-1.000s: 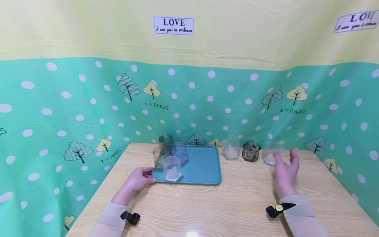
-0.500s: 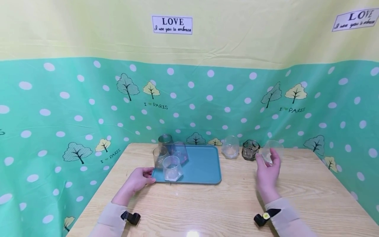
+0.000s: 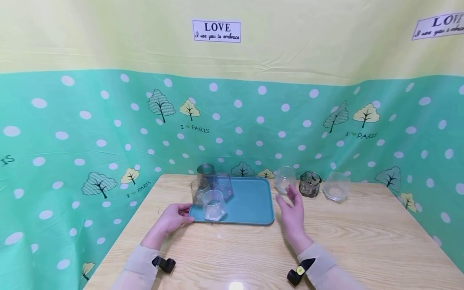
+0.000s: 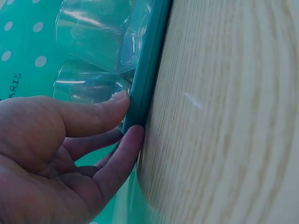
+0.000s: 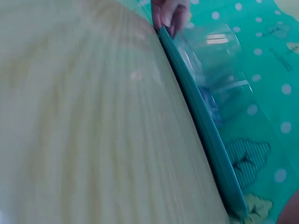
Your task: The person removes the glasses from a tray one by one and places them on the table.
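Observation:
My left hand (image 3: 175, 217) pinches the near left corner of a blue-green tray (image 3: 251, 201). In the left wrist view the thumb (image 4: 100, 114) lies at the tray's rim, with a finger at its underside. Grouped on the tray's left half are a clear glass (image 3: 214, 206), a brownish glass (image 3: 197, 193), a purplish glass (image 3: 225, 187) and a dark grey glass (image 3: 206, 170). My right hand (image 3: 294, 215) holds nothing; its fingers are spread just right of the tray. Only a sliver of it shows in the right wrist view.
Right of the tray, a clear glass (image 3: 283, 179), a dark fluted glass (image 3: 309, 185) and another clear glass (image 3: 336, 188) stand in a row along the back of the wooden table (image 3: 232, 253). A patterned green and yellow curtain (image 3: 253, 133) hangs behind and at both sides.
My right hand has moved left, from in front of the far right clear glass, past the dark glass, to beside the tray. My left hand keeps its grip on the tray corner.

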{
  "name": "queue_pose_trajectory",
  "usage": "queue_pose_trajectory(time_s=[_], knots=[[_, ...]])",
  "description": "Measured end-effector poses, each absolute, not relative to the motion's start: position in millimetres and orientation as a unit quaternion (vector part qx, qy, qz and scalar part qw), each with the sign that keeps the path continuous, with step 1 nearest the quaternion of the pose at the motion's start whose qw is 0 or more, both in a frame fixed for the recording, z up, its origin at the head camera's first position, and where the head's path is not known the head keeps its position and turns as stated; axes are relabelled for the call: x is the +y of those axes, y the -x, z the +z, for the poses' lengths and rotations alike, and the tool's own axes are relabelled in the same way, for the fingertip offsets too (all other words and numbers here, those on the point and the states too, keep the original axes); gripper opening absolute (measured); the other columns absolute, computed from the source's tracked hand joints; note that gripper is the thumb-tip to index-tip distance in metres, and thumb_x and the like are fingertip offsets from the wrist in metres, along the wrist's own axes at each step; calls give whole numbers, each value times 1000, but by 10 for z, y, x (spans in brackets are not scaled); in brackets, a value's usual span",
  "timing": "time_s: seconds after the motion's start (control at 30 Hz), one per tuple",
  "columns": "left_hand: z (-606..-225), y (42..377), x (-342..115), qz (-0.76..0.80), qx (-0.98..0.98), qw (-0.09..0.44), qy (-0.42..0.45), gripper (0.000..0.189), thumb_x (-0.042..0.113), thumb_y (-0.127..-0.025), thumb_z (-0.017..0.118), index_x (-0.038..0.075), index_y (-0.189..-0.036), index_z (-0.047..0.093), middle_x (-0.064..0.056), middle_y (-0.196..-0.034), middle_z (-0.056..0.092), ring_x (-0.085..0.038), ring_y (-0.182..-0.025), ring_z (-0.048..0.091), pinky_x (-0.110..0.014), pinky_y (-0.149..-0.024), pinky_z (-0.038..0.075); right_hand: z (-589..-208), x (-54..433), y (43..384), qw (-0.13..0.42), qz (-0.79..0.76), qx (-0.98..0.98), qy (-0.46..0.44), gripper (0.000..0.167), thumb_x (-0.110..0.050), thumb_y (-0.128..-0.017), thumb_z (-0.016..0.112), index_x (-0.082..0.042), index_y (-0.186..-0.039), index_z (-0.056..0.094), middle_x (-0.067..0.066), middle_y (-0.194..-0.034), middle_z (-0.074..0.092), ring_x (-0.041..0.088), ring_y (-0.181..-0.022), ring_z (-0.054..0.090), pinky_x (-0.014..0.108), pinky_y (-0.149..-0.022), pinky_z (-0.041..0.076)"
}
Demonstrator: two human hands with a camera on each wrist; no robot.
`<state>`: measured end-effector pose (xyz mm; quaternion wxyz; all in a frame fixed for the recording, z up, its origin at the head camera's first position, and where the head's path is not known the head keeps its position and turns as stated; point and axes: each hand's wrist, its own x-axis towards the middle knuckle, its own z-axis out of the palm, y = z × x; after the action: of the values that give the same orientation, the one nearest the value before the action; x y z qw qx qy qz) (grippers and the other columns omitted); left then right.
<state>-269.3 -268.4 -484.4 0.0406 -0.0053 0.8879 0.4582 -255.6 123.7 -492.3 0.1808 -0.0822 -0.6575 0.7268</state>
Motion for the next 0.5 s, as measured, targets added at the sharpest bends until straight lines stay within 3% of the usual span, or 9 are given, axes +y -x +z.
queue_pose_trajectory(time_s=[0.1,0.23,0.5], knots=[[-4854,2695,-2690,462,886,41,5,56,-2,-90,82,-10,-141,62,-12,-105,72,-24,-99,66,-37,-85,57,-4940,1002,2561,159,735,-657,53,72,-12,-103,71,-7,-165,35,19,-161,43,38,-148,39,50,-122,34],[-4869,2699,-2702,462,886,35,1,57,-2,-88,83,-11,-140,63,-12,-104,72,-23,-98,66,-34,-82,56,-4953,667,2547,123,735,-667,16,70,-12,-100,73,-4,-161,40,21,-156,50,41,-143,45,56,-119,37],[-4873,2704,-2711,466,884,32,0,59,-1,-86,85,-10,-140,63,-12,-103,72,-24,-97,66,-33,-81,56,-4977,114,2547,44,722,-689,-43,74,-17,-95,82,-3,-158,46,22,-154,52,41,-139,50,55,-114,44]])
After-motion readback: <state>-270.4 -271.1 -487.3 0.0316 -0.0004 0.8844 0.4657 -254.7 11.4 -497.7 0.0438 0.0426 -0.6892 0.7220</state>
